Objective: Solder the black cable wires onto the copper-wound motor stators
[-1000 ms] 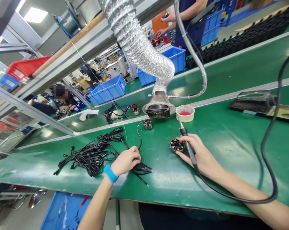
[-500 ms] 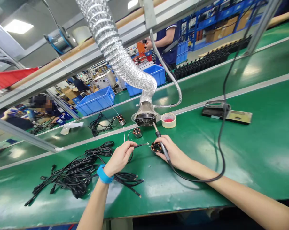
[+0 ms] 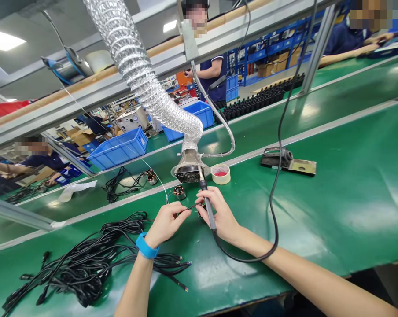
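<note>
My left hand (image 3: 171,221), with a blue band at the wrist, pinches a black cable (image 3: 189,208) near its stripped end. My right hand (image 3: 221,215) holds a soldering iron (image 3: 208,203), its tip pointing up and away from me toward the fume hood. Right-hand fingertips also meet the cable's end, over a small motor stator (image 3: 201,216) that my fingers mostly hide. Another stator (image 3: 179,192) with copper windings sits just beyond my hands. A thin solder wire (image 3: 160,179) hangs down from a spool (image 3: 68,66) to near my left hand.
A pile of black cables (image 3: 86,259) lies at the left. A fume hood (image 3: 189,167) on a silver duct (image 3: 146,75) hangs ahead, beside a tape roll (image 3: 220,174). The iron stand (image 3: 288,161) is at the right. Blue crates (image 3: 119,147) and several people are beyond.
My hands have come together, bringing the cable end to my right fingertips. The stator is now mostly covered. The iron stands steeper, and the view has turned right.
</note>
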The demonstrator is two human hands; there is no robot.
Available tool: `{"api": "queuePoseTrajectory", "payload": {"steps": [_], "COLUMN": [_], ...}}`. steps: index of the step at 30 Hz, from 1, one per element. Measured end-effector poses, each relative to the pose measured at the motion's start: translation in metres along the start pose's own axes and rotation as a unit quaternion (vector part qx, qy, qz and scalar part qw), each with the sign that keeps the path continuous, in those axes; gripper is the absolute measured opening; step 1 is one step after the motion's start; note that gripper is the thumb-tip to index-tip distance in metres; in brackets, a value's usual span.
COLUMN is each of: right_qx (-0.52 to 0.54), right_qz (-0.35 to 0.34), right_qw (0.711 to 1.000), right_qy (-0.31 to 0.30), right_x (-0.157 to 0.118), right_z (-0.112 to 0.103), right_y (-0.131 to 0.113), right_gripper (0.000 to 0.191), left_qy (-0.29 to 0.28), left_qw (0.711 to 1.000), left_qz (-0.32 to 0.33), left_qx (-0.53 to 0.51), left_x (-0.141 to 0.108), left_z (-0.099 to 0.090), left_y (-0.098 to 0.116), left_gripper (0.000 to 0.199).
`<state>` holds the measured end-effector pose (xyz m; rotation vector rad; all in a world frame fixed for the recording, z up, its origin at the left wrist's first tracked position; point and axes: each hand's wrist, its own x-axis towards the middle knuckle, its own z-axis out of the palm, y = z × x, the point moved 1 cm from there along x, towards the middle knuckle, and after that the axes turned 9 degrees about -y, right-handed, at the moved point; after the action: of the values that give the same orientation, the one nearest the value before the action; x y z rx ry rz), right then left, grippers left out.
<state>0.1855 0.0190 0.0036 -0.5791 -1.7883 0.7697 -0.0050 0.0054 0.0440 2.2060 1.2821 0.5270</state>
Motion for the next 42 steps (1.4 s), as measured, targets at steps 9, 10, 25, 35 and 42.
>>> {"api": "queuePoseTrajectory", "payload": {"steps": [9, 10, 25, 35, 42], "right_qx": [0.089, 0.097, -0.052, -0.027, 0.029], "right_qz": [0.040, 0.043, -0.026, -0.055, 0.019], "right_qw": [0.994, 0.993, 0.998, 0.998, 0.999], "right_qy": [0.054, 0.061, 0.020, -0.007, 0.001], "right_x": [0.002, 0.001, -0.005, -0.005, -0.006], "right_z": [0.013, 0.013, 0.013, 0.016, 0.008], "right_y": [0.011, 0.012, 0.001, 0.001, 0.007], "right_gripper": [0.022, 0.023, 0.049, 0.031, 0.030], "left_qy": [0.065, 0.065, 0.076, 0.021, -0.037], "left_qw": [0.996, 0.995, 0.957, 0.977, 0.972], "left_qz": [-0.005, -0.010, -0.058, -0.043, -0.057], "left_qx": [-0.062, -0.076, -0.275, -0.208, -0.225], "left_x": [0.013, 0.014, 0.015, 0.009, 0.006], "left_z": [-0.001, 0.001, 0.026, 0.029, 0.014], "left_y": [0.011, 0.010, -0.009, -0.002, -0.008], "left_gripper": [0.022, 0.023, 0.021, 0.010, 0.023]}}
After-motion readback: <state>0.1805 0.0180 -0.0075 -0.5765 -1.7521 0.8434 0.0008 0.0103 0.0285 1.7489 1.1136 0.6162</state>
